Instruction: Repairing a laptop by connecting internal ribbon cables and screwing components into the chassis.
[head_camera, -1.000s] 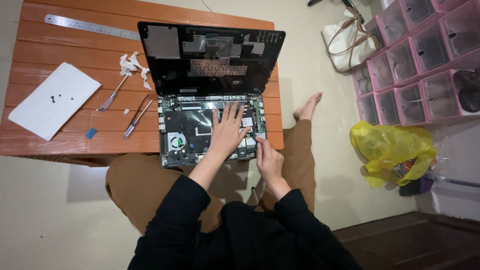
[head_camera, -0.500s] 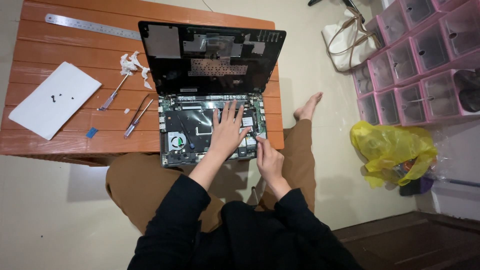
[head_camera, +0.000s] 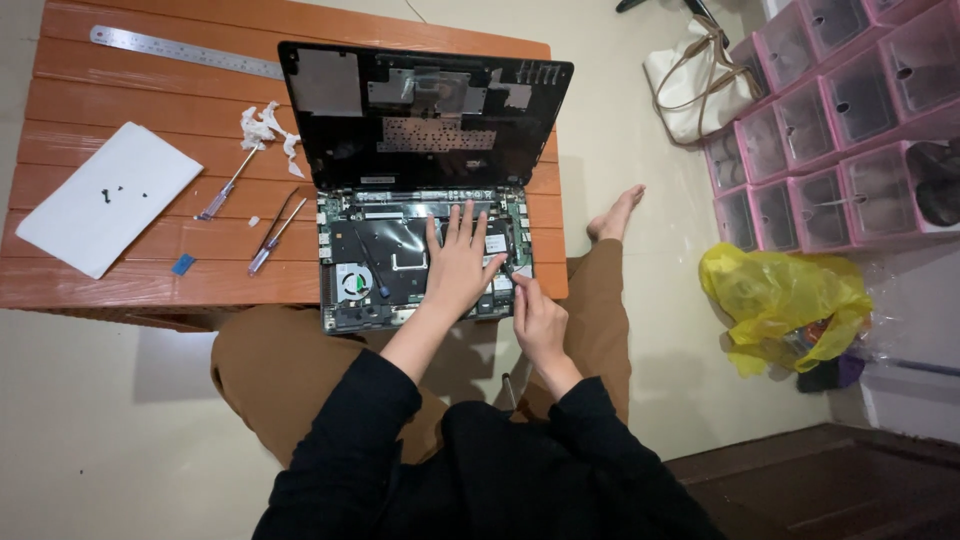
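An opened laptop (head_camera: 365, 260) lies on the low wooden table (head_camera: 150, 110), with its inner board, fan and black battery exposed. Its black bottom cover (head_camera: 420, 110) stands up behind it. My left hand (head_camera: 458, 262) lies flat on the battery and board with the fingers spread, holding nothing. My right hand (head_camera: 537, 318) is at the laptop's front right corner. Its fingers are bunched, with the tips touching the board's edge. Whether they pinch something small is not visible.
Left of the laptop lie two small screwdrivers (head_camera: 272, 235), a third one (head_camera: 222, 190) by a wad of tissue (head_camera: 265, 128), a white sheet (head_camera: 105, 195) with tiny screws and a steel ruler (head_camera: 180, 50). On the floor to the right are pink drawers (head_camera: 840, 120), a yellow bag (head_camera: 780, 300) and a white handbag (head_camera: 695, 85).
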